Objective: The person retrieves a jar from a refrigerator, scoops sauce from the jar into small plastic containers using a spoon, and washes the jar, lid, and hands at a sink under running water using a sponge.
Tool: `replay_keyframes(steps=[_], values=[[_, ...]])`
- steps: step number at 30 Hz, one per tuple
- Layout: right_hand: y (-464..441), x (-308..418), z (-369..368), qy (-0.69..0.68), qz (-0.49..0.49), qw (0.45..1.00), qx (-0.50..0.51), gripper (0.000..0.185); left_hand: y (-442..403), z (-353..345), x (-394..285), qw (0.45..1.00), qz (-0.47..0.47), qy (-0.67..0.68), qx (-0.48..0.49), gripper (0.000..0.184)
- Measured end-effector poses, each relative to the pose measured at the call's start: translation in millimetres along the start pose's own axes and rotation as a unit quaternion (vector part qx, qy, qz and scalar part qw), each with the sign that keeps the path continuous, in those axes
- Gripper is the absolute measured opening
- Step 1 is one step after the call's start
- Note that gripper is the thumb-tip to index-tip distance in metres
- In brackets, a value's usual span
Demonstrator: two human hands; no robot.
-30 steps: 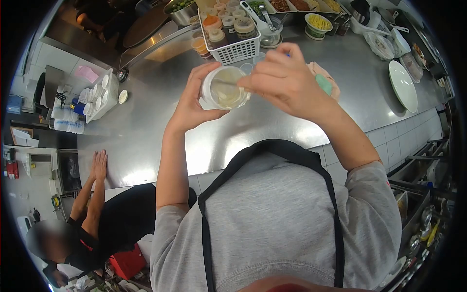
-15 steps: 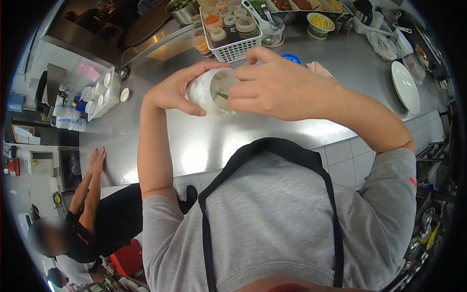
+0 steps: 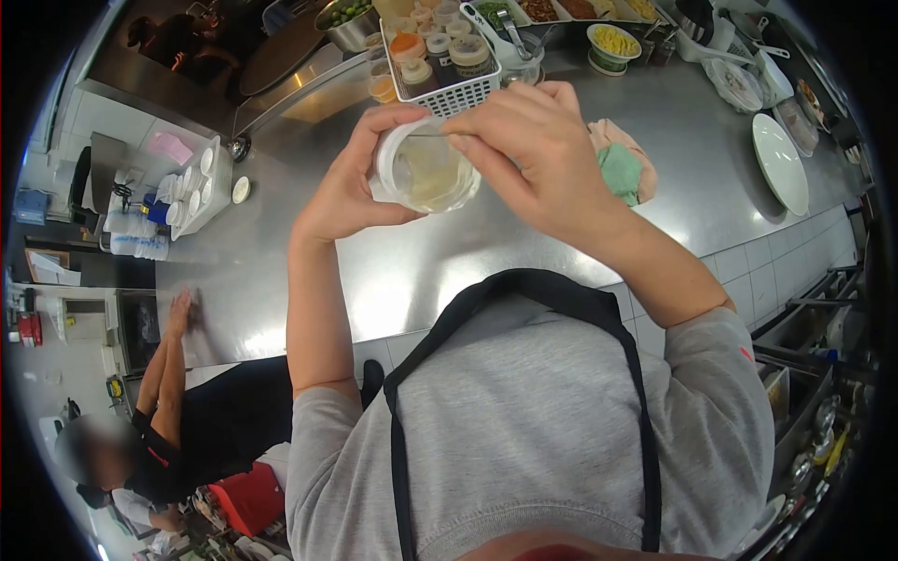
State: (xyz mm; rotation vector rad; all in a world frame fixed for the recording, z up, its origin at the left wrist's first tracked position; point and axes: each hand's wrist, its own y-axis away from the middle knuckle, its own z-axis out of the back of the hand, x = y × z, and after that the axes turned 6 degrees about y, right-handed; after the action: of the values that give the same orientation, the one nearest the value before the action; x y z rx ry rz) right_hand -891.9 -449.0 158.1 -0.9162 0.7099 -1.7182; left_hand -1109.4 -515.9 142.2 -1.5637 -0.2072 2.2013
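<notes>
My left hand (image 3: 355,178) is wrapped around the side of a clear jar (image 3: 407,194), which is tilted so its mouth faces me. A pale, cloudy substance (image 3: 438,173) coats the inside of the jar. The fingers of my right hand (image 3: 528,145) pinch a thin metal utensil (image 3: 427,136) lying across the upper part of the jar's mouth; its working end cannot be made out. Both hands are raised above the steel counter (image 3: 374,280).
Behind the jar stands a white basket (image 3: 458,96) of sauce bottles. A green and pink cloth (image 3: 620,168) lies to the right, with an oval white plate (image 3: 779,164) beyond. A tray of cups (image 3: 208,192) is at left, near a co-worker's hands (image 3: 181,311).
The jar has turned to face me more. My right hand has moved up and right, bringing the utensil from inside the jar to its upper rim. The cloth is more exposed.
</notes>
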Motion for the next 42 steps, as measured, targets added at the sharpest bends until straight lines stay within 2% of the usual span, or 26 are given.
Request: replay_keyframes(steps=[4,6,8,11,13,15,17,19,20,22,24,25,27,30,33,37,42], values=[[1,7,-4,-0.049,-0.018,0.999,0.007,0.006,3,-10,12,0.996,-0.046,-0.028,-0.067,0.093],[0,9,1,-0.042,-0.011,0.999,0.024,0.006,4,-15,18,0.983,-0.093,-0.032,-0.153,0.096],[-3,8,8,-0.036,-0.001,0.999,0.041,0.006,7,-19,22,0.978,-0.099,-0.05,-0.179,0.095],[-9,0,11,-0.038,-0.042,0.998,0.039,0.007,5,-27,29,0.96,-0.135,-0.093,-0.226,0.095],[-9,0,0,-0.045,-0.049,0.996,-0.058,0.008,2,-34,33,0.947,-0.162,-0.119,-0.251,0.095],[-4,2,-9,-0.052,-0.051,0.996,-0.051,0.008,-3,-41,37,0.898,-0.235,-0.216,-0.302,0.094],[-4,5,-11,-0.058,-0.056,0.996,-0.042,0.008,-5,-42,37,0.891,-0.238,-0.241,-0.303,0.094],[-4,5,-7,-0.036,0.033,0.999,0.022,0.006,-3,-41,38,0.883,-0.24,-0.265,-0.304,0.093],[-5,3,-4,-0.036,0.032,0.999,0.022,0.006,-1,-38,40,0.897,-0.233,-0.254,-0.278,0.092],[-6,-8,3,0.029,0.121,0.989,0.085,0.005,2,-34,40,0.91,-0.226,-0.241,-0.25,0.091],[-7,-18,10,0.03,0.137,0.984,0.11,0.005,6,-30,38,0.951,-0.158,-0.155,-0.217,0.092],[-7,-22,13,0.03,0.154,0.978,0.136,0.004,8,-28,36,0.95,-0.158,-0.155,-0.218,0.092],[-12,-27,21,0.019,0.164,0.977,0.133,0.009,8,-21,27,0.986,-0.063,-0.028,-0.152,0.094],[-21,-25,32,0.03,0.188,0.976,0.106,0.015,8,-9,17,0.995,-0.02,0.007,-0.093,0.095],[-25,-21,24,0.081,0.218,0.97,0.074,0.011,4,-3,6,0.999,-0.02,-0.028,-0.037,0.093],[-20,-19,21,0.147,0.239,0.956,0.082,0.007,1,-2,-5,0.999,-0.015,-0.023,-0.036,0.088],[-10,-20,25,0.101,0.198,0.966,0.129,0.007,5,2,-1,0.999,0.006,-0.046,-0.019,0.091]])
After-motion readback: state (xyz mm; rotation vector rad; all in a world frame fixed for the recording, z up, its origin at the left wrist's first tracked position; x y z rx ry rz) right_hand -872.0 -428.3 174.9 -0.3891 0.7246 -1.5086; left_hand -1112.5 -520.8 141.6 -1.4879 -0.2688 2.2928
